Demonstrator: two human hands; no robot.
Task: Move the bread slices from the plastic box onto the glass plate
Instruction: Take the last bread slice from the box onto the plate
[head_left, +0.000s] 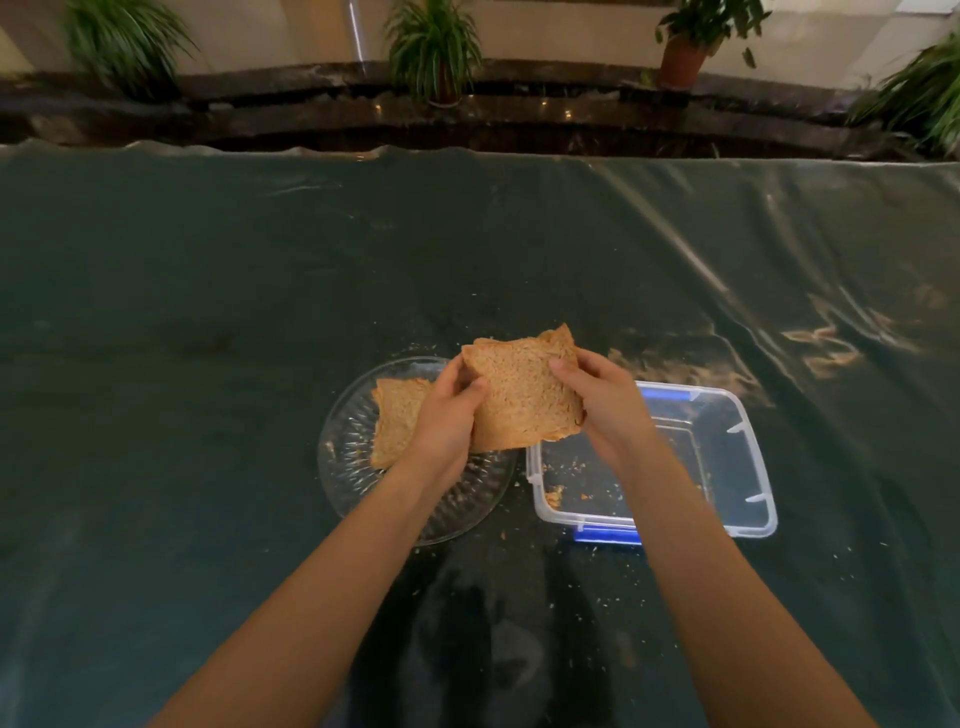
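Observation:
A stack of brown bread slices (522, 392) is held in the air between the glass plate (343, 467) and the clear plastic box (748, 447). My left hand (447, 415) grips the stack's left edge, my right hand (597, 395) grips its right edge. One more bread slice (397, 421) lies on the plate, partly hidden by my left hand. The box has blue clips and holds only crumbs.
The table is covered with a dark green cloth under shiny clear plastic (260, 286), strewn with crumbs (613, 597) near the box. Beyond the far edge runs a dark stone ledge (519, 114) with several potted plants (434, 52).

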